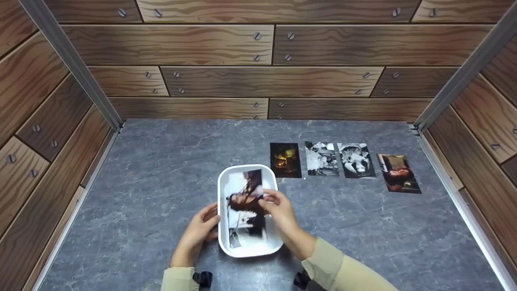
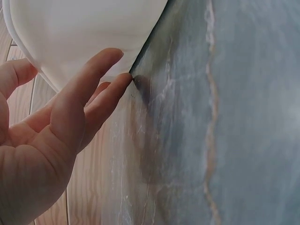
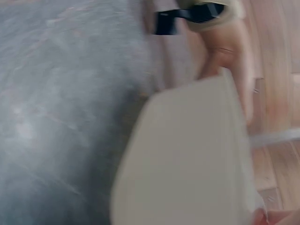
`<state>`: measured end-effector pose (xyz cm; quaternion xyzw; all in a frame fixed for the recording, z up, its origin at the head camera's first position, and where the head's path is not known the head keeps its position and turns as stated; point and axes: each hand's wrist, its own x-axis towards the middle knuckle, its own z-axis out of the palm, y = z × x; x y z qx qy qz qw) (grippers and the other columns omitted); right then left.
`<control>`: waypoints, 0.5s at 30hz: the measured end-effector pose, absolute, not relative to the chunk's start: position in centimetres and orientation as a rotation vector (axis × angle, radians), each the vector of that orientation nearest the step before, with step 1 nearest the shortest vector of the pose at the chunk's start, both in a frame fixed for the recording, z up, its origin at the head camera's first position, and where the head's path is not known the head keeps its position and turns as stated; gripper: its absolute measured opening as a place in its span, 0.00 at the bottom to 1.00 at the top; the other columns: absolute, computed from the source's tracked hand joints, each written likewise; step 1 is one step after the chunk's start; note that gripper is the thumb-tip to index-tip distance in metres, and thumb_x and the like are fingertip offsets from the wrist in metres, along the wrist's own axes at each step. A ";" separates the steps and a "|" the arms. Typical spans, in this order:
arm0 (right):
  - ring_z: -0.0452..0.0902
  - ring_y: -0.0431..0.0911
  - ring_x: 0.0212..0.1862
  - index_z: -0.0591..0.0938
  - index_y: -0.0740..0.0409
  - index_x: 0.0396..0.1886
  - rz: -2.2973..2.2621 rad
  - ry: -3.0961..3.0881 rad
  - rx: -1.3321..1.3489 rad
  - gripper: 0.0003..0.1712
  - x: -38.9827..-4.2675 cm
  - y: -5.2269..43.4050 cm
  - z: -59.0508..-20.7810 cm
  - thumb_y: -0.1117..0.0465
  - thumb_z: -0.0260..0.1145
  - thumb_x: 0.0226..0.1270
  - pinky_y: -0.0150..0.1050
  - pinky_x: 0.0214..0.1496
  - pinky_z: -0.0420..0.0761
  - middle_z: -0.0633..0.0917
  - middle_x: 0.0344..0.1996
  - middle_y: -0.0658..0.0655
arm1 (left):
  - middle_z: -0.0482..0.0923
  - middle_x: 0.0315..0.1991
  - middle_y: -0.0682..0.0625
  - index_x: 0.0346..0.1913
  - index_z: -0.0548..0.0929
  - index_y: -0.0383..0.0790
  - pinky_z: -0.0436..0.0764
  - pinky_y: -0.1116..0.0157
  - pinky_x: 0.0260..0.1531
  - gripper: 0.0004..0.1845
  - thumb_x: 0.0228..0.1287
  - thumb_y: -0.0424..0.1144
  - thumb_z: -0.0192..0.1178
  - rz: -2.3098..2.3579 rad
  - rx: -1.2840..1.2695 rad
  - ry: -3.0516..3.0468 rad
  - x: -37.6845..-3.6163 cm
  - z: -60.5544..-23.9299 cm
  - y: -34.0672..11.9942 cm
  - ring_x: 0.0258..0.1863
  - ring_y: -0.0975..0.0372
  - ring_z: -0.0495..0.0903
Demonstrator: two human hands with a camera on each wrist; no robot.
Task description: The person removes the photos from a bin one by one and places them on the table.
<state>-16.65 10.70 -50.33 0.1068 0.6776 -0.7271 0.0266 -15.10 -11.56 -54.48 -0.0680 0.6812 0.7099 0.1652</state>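
A white rectangular tub (image 1: 250, 254) stands near the front middle of the table. My right hand (image 1: 282, 212) reaches over its right side and pinches the right edge of a photo print (image 1: 244, 198) with a dark-haired figure. The print is blurred and overlaps at least one more photo print (image 1: 242, 220) inside the tub. My left hand (image 1: 198, 230) is at the tub's left side, thumb at the rim. In the left wrist view the left hand's fingers (image 2: 105, 105) lie extended against the outer wall. The right wrist view shows mostly the tub's outside (image 3: 183, 159); the pinching fingertips are hidden there.
A dark golden print (image 1: 285, 159), two black-and-white prints (image 1: 322, 159) (image 1: 357, 160) and a reddish print (image 1: 399, 173) lie in a row at the back right of the grey table (image 1: 161, 161). Wood-patterned walls (image 1: 266, 81) enclose the table on three sides.
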 end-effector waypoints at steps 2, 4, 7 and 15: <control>0.74 0.37 0.35 0.75 0.74 0.55 -2.294 2.039 0.377 0.23 -16.7 12.0 -49.6 0.72 0.65 0.59 0.28 0.35 0.78 0.80 0.32 0.49 | 0.60 0.69 0.28 0.71 0.58 0.28 0.86 0.58 0.41 0.30 0.70 0.32 0.52 2.030 -0.192 1.936 -15.0 -54.5 -11.6 0.58 0.51 0.75; 0.75 0.36 0.34 0.77 0.70 0.54 -2.362 1.981 0.398 0.21 -16.8 13.8 -49.1 0.72 0.65 0.60 0.28 0.36 0.78 0.81 0.32 0.48 | 0.60 0.69 0.28 0.71 0.58 0.27 0.86 0.57 0.41 0.30 0.70 0.32 0.52 2.029 -0.193 1.945 -15.0 -54.6 -11.6 0.58 0.50 0.74; 0.77 0.36 0.32 0.82 0.60 0.46 -2.500 1.883 0.410 0.13 -16.9 17.0 -48.8 0.73 0.63 0.62 0.27 0.35 0.79 0.82 0.28 0.46 | 0.60 0.69 0.28 0.72 0.58 0.28 0.86 0.57 0.41 0.30 0.70 0.32 0.52 2.032 -0.210 1.942 -15.0 -54.6 -11.4 0.60 0.48 0.74; 0.78 0.33 0.31 0.82 0.47 0.35 -2.548 1.898 0.540 0.17 -16.5 25.3 -49.8 0.75 0.60 0.64 0.25 0.36 0.80 0.83 0.25 0.43 | 0.62 0.69 0.29 0.71 0.60 0.29 0.87 0.57 0.40 0.29 0.70 0.31 0.52 2.030 -0.217 1.950 -14.9 -54.5 -11.4 0.60 0.48 0.74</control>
